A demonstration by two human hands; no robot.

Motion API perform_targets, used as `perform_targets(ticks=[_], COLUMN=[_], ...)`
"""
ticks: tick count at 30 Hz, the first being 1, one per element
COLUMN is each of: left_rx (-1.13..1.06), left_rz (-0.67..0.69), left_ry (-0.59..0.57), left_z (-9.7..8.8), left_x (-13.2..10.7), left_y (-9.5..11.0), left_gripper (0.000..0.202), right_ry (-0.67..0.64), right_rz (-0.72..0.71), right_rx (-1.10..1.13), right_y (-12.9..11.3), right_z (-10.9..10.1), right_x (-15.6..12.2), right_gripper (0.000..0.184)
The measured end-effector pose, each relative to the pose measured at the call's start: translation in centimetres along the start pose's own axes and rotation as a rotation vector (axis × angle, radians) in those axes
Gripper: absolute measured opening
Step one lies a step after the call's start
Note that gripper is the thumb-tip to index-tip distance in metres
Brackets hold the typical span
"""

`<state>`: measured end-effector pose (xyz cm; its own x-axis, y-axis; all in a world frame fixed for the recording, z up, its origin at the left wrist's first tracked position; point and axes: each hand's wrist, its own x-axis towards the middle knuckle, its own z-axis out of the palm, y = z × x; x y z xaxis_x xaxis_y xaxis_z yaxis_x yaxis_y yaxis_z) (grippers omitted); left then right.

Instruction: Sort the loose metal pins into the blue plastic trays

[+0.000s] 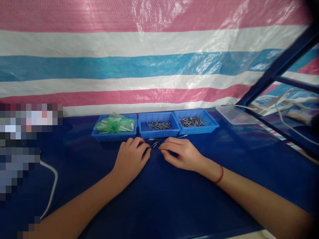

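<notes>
My left hand [132, 155] rests on the dark blue table with its fingers curled. Its thumb and index finger close at the end of a thin metal pin. My right hand [181, 152] faces it from the other side, thumb and fingertips drawn together in a pinch. What sits in that pinch is too small to make out. Between the two hands lie several loose metal pins [156, 143], dark with silvery parts. Just behind, the middle blue bin [159, 133] contains similar pins [161, 125]. One more pin [183, 136] lies in front of the bins, behind my right hand.
The left blue bin [114, 136] holds green and clear plastic bags [113, 122] of small parts. More metal pieces [191, 121] fill the right blue bin [210, 128]. Beyond it lies a translucent lid or tray [236, 115]. A white cable [55, 179] runs at left; a metal frame [276, 71] stands right.
</notes>
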<state>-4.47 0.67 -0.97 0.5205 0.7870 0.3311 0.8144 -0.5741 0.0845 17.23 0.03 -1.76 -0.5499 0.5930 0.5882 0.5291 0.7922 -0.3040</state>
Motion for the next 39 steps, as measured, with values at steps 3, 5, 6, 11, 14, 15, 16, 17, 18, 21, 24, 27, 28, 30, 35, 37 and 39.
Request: perform_targets(ticks=[3, 5, 6, 11, 14, 15, 16, 17, 18, 21, 24, 27, 28, 30, 35, 37, 39], left_rx=[-0.024, -0.028, -0.029, -0.074, -0.105, -0.114, -0.122, -0.129, -0.134, -0.141, -0.125, -0.090, -0.080, -0.071, -0.139, -0.179, -0.221], left_rz=[-0.010, -0.006, -0.003, 0.010, 0.036, 0.055, 0.077, 0.100, 0.119, 0.152, 0.193, 0.267, 0.289, 0.322, 0.390, 0.391, 0.375], left_ry=[-0.021, -0.032, -0.035, -0.019, -0.013, -0.023, -0.034, -0.045, -0.052, -0.072, -0.102, -0.099, -0.086, -0.048, 0.025, 0.043, 0.044], left_z=[0.0, 0.0, 0.1, 0.2, 0.3, 0.4, 0.4, 0.4, 0.4, 0.5, 0.5, 0.5, 0.5, 0.6, 0.8, 0.8, 0.8], left_x=[0.1, 0.2, 0.3, 0.0, -0.2, -0.3, -0.3, -0.2, -0.2, 0.1, 0.3, 0.4, 0.5, 0.5, 0.5, 0.5, 0.4], left_y=[0.1, 0.2, 0.3, 0.4, 0.5, 0.5, 0.5, 0.5, 0.6, 0.6, 0.4, 0.1, 0.0, -0.1, -0.4, -0.4, -0.5], left_gripper=[0.017, 0.016, 0.017, 0.022, 0.021, 0.021, 0.020, 0.021, 0.022, 0.024, 0.026, 0.030, 0.031, 0.033, 0.037, 0.039, 0.038], right_ry=[0.021, 0.013, 0.009, -0.024, -0.039, -0.038, -0.037, -0.035, -0.034, -0.031, -0.026, -0.025, -0.026, -0.030, -0.038, -0.043, -0.050], right_rz=[0.050, 0.087, 0.108, 0.170, 0.171, 0.169, 0.168, 0.168, 0.170, 0.179, 0.182, 0.182, 0.183, 0.182, 0.179, 0.185, 0.187], right_rx=[0.044, 0.039, 0.032, 0.024, 0.032, 0.032, 0.033, 0.035, 0.039, 0.054, 0.066, 0.074, 0.076, 0.078, 0.083, 0.087, 0.090], right_y=[0.1, 0.2, 0.2, 0.2, 0.1, 0.1, 0.1, 0.0, 0.0, 0.1, 0.2, 0.3, 0.3, 0.3, 0.4, 0.4, 0.4], right_z=[0.0, -0.1, -0.1, 0.2, 0.3, 0.2, 0.2, 0.1, 0.1, 0.2, 0.3, 0.4, 0.4, 0.4, 0.4, 0.4, 0.4], right_x=[0.0, 0.1, 0.1, 0.2, 0.2, 0.2, 0.2, 0.2, 0.2, 0.2, 0.2, 0.1, 0.1, 0.1, 0.1, 0.1, 0.1], right_gripper=[0.013, 0.014, 0.015, 0.019, 0.019, 0.019, 0.018, 0.018, 0.018, 0.017, 0.017, 0.017, 0.017, 0.017, 0.016, 0.016, 0.016])
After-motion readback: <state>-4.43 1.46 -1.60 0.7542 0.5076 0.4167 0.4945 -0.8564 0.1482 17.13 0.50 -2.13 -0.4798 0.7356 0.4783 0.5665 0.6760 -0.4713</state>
